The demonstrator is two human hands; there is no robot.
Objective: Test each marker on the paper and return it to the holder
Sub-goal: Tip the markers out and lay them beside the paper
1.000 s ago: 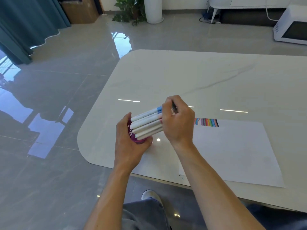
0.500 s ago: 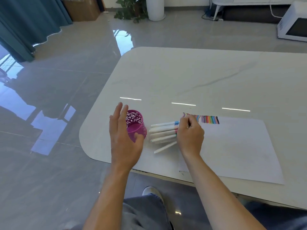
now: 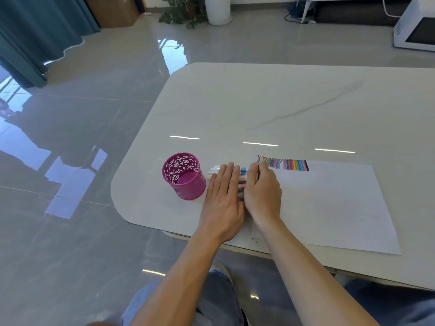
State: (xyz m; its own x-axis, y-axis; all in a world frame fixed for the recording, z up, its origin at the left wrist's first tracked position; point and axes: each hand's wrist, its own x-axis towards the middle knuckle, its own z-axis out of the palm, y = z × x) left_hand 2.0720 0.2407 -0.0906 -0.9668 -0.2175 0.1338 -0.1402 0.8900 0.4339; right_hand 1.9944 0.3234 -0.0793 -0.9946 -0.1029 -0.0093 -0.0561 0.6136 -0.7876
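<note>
Markers (image 3: 243, 171) on the counter (image 3: 259, 102), beside the upright pink holder (image 3: 186, 184)
Paper (image 3: 329, 203) lies right of them; left hand (image 3: 223, 196) flat on them, fingers straight; right hand (image 3: 262, 191) curled over their caps, grip unclear.

Magenta holder (image 3: 183, 176) with a lacy cut-out leaf pattern (the holes read as white). White-barrelled markers (image 3: 243, 170) with blue, pink and dark caps. White paper (image 3: 329, 203) with a row of short rainbow stripes (image 3: 283, 164), darkest at the right end. Cream table (image 3: 259, 102) with a grey vein. Glossy grey floor (image 3: 94, 114). Teal curtain (image 3: 35, 31).
</note>
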